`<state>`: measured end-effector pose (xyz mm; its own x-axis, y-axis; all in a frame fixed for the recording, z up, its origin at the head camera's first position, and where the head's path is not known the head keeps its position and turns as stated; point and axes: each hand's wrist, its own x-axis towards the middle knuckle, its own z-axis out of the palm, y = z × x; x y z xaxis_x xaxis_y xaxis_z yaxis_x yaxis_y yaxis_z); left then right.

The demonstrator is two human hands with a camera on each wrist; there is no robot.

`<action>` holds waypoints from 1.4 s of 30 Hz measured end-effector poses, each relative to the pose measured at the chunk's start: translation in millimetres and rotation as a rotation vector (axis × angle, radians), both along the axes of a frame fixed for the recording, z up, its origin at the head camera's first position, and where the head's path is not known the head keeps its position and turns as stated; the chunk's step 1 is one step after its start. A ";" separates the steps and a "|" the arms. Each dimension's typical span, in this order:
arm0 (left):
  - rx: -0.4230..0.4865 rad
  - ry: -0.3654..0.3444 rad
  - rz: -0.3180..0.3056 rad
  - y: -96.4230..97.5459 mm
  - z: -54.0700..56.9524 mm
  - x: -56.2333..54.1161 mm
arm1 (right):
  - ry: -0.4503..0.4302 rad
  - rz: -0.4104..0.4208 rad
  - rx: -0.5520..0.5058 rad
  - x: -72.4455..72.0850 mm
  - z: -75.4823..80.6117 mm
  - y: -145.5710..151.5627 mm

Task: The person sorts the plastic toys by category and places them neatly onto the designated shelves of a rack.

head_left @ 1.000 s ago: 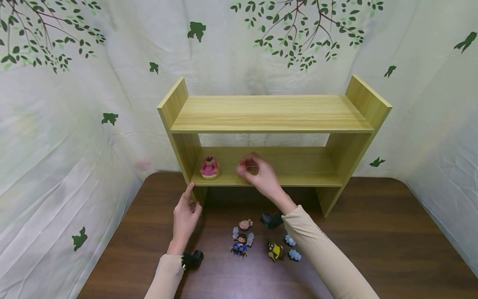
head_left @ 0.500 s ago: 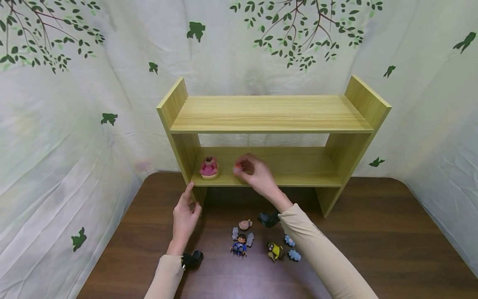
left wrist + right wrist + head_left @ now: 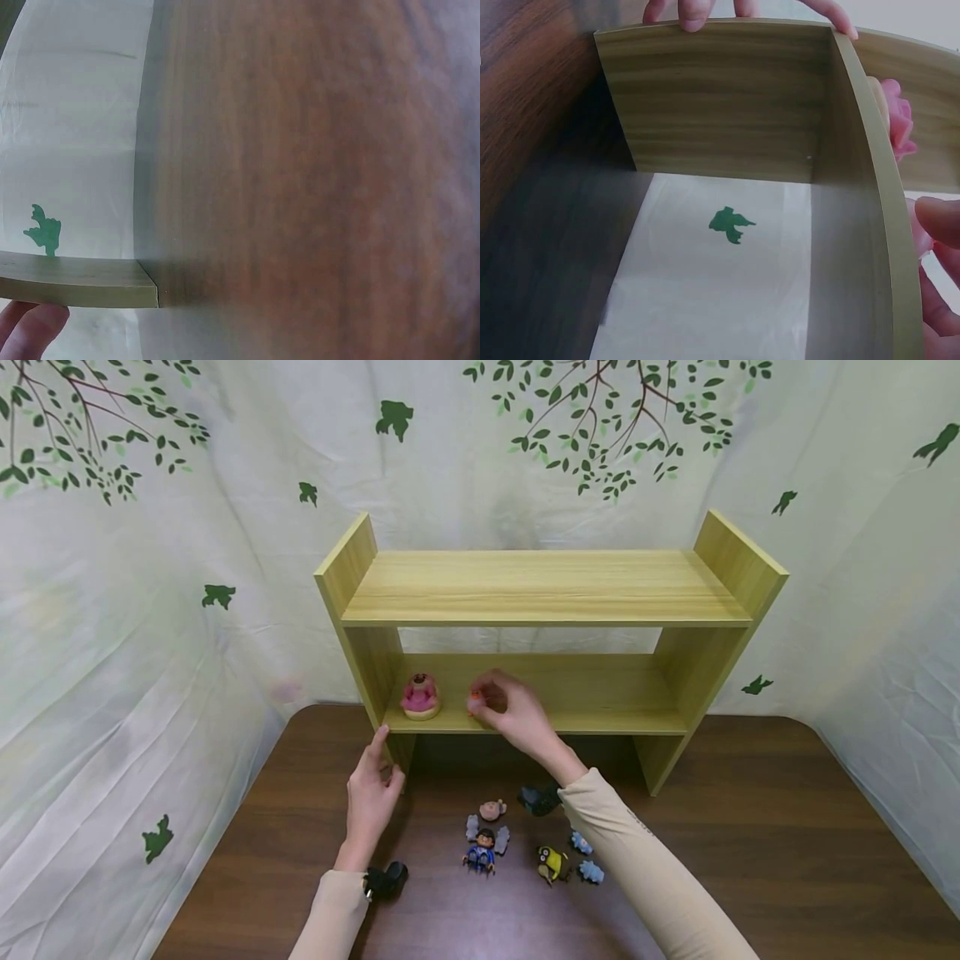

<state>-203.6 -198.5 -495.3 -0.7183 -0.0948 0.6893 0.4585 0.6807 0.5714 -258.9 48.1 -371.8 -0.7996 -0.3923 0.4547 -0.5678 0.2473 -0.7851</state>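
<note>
My right hand (image 3: 517,714) pinches a small pink-and-orange toy figure (image 3: 475,702) between thumb and fingertips, at the front of the wooden shelf's (image 3: 600,718) middle board. Fingers cover much of the figure, so its exact shape is hidden. To its left, a pink bear figurine (image 3: 420,697) sits upright on a pale round base. My left hand (image 3: 372,793) holds the front edge of the shelf's left side panel. Its index finger reaches the corner where the middle board meets that panel. In the right wrist view, left-hand fingertips (image 3: 694,15) lie along the panel edge.
On the brown table (image 3: 787,827), before the shelf, lie a blue-clothed toy figure (image 3: 480,856), a yellow-and-dark toy (image 3: 552,865), a beige toy piece (image 3: 492,811), and small grey and light-blue pieces (image 3: 591,872). The shelf's top board (image 3: 547,585) overhangs the middle one.
My right hand has shifted slightly left with the small toy figure, closer to the bear figurine. The left hand stays in place on the shelf.
</note>
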 end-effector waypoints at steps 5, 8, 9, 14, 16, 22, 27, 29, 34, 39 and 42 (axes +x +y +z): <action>-0.004 -0.001 0.003 -0.8 -1.2 -0.4 | -0.017 0.018 -0.004 0.1 0.4 0.8; -0.002 -0.002 0.003 -1.1 -1.8 -0.5 | -0.032 0.023 -0.013 0.7 1.3 1.8; -0.003 -0.004 0.003 -1.1 -1.9 -0.6 | -0.036 0.025 -0.018 0.9 1.7 2.1; -0.003 -0.008 0.004 -1.0 -2.0 -1.1 | -0.055 0.027 -0.039 1.6 3.1 3.7; -0.006 -0.006 0.005 -1.2 -2.1 -1.4 | -0.061 0.027 -0.044 2.2 3.8 4.3; 0.004 -0.001 -0.006 -1.4 -1.5 -1.3 | -0.067 0.039 -0.067 4.6 5.3 7.0; 0.007 -0.010 -0.006 -1.4 -1.0 -0.5 | -0.064 0.021 -0.077 7.4 6.6 12.2; 0.005 -0.009 -0.003 -1.0 -0.9 -0.7 | -0.053 0.008 -0.079 8.1 7.0 15.4; 0.007 -0.006 0.000 -0.3 -0.9 -0.8 | -0.004 -0.003 -0.080 9.8 4.7 24.7; 0.008 0.012 -0.003 0.3 -0.8 -0.5 | 0.004 0.000 -0.088 23.8 14.7 31.8; 0.016 0.016 -0.008 0.5 -0.7 -0.2 | -0.007 0.008 -0.095 37.4 26.7 35.4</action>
<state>-203.8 -198.0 -496.0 -0.7081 -0.1004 0.6990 0.4726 0.6681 0.5747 -221.5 83.4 -345.0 -0.8002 -0.3536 0.4844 -0.5635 0.1669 -0.8091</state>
